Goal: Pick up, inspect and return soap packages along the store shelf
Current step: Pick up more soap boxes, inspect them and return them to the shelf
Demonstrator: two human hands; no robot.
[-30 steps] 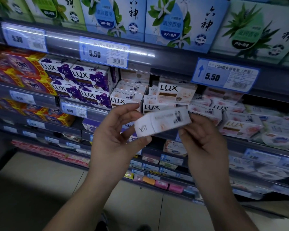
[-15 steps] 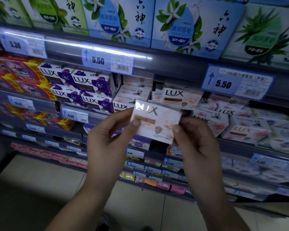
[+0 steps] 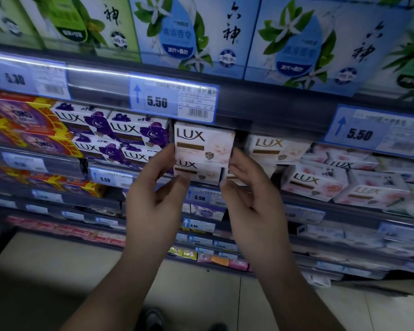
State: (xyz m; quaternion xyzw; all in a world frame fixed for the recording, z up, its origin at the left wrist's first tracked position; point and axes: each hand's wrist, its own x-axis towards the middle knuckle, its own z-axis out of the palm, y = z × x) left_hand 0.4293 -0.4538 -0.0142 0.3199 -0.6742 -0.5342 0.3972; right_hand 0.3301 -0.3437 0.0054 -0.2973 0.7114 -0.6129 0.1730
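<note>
Far left of the shelf [image 3: 273, 120]: glossy red-yellow OMO packs [image 3: 26, 130], then purple-flower LUX boxes [image 3: 120, 132], stacked flat, matte printed card.

My left hand [image 3: 158, 197]: thumb on the left short edge of the white LUX box [image 3: 203, 144], other fingers [image 3: 182, 181] curled low against the box below it [image 3: 196, 172]. Clamped on the box, not loose.

The box itself is a flat rectangular carton, pale with a brown band, front face toward me, long axis running left-right. It sits upright at the mouth of the slot, directly on top of the same-type box underneath, just under the 5.50 price tag [image 3: 173, 99].

My right hand [image 3: 251, 199]: fingertips pinch the right short edge, palm toward me. Both hands equally near, one per end.

Judgement: slot lies straight ahead and far from my fingers, so the return is a push along the short axis, keeping it level so it doesn't snag the shelf lip.

Right: more white LUX cartons [image 3: 275, 149], then pink-rose ones [image 3: 313, 181].
</note>
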